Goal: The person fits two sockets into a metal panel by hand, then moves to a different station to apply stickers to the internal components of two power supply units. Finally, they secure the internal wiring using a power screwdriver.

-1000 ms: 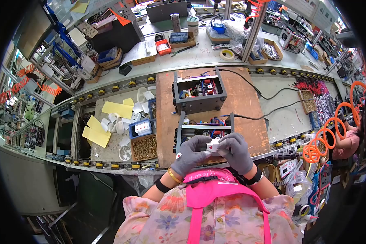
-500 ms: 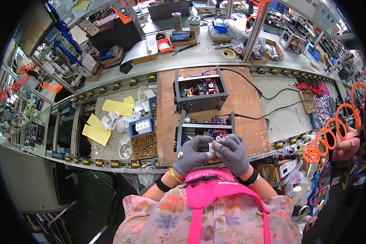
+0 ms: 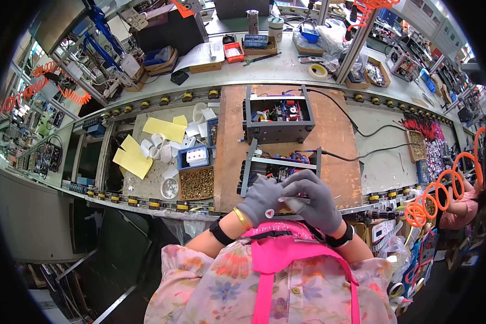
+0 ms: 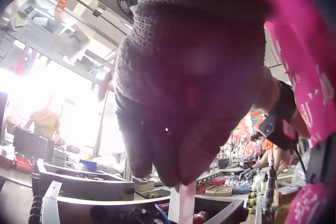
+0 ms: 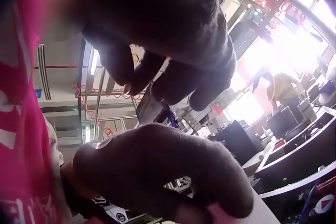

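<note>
My gloved left hand [image 3: 260, 201] grips a white label strip [image 4: 182, 204], which sticks out below its fingers in the left wrist view. A round white sticker with a red triangle [image 3: 269, 214] is on that glove. Close beside it, my gloved right hand [image 3: 317, 204] pinches a small pale sticker [image 5: 127, 88] between thumb and fingertip; its face is hidden. Both hands are over the near edge of an open black metal housing [image 3: 247, 171] with wires and boards inside. A second such housing [image 3: 281, 132] stands behind it.
Both housings stand on a brown board [image 3: 340, 175]. Left of it are a blue box [image 3: 184, 161] of white labels, a carton of brass-coloured screws [image 3: 197, 182] and yellow paper [image 3: 132, 157]. Black cables [image 3: 356, 160] run right. An orange coiled hose [image 3: 452, 174] hangs at the right.
My left hand has turned, its back now upward, and the label strip has gone out of sight in the head view. My right hand's fingers have lifted slightly away. The head view has shifted a little.
</note>
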Available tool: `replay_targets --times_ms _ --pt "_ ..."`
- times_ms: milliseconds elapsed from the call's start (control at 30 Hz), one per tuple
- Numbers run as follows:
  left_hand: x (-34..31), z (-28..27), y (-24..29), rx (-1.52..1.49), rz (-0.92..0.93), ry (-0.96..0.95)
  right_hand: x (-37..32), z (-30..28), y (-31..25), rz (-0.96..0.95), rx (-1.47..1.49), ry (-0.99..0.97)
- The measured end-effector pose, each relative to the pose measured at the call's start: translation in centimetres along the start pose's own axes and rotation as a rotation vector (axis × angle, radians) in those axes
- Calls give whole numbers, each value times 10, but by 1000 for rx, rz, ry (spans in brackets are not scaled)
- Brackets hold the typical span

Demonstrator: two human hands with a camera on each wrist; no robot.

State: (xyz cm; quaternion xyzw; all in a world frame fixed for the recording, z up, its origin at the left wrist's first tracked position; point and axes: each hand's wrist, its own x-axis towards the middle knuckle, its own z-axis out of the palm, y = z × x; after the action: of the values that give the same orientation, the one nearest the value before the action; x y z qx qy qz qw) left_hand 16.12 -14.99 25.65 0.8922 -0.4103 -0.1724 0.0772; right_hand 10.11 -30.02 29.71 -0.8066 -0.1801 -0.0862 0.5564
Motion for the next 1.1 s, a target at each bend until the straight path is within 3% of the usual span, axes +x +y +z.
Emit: replay_targets --times_ms 33,100,200,267,300,333,400,433,467,533,600,667,733,833,933,1100 --pt "1 11 -3 -62 27 -40 4 3 -1 -32 1 -35" --pt "3 33 -8 -142 117 108 13 10 4 -142 -104 -122" --pt "6 63 -12 -265 239 337 14 21 10 -11 -386 -204" --pt "6 74 -13 -342 298 504 17 23 13 50 -299 -102" --pt "-2 46 -3 -810 152 435 16 25 20 73 -220 -49" --pt "-1 53 -12 -365 310 349 17 28 25 93 -134 -7" --pt "-22 7 -7 -2 161 97 15 30 34 137 -44 65" --pt "-34 21 -23 -122 241 374 14 29 31 198 76 87" --pt "-46 33 -40 -295 246 524 9 24 42 219 142 74" --pt "-87 51 -73 -694 118 625 -3 20 63 292 261 114" --pt "-142 91 -105 -1089 -278 467 -11 19 76 345 306 151" --pt "-206 127 -135 -1473 -487 414 -11 19 76 409 325 110" --pt "-255 168 -145 -1750 -965 628 -13 18 80 444 324 88" --pt "-290 240 -164 -1671 -1364 840 -9 22 90 427 297 75" --pt "-277 274 -179 -1774 -1463 985 -1 27 88 444 293 39" --pt "-245 282 -197 -1493 -1466 717 12 36 78 399 224 -58"
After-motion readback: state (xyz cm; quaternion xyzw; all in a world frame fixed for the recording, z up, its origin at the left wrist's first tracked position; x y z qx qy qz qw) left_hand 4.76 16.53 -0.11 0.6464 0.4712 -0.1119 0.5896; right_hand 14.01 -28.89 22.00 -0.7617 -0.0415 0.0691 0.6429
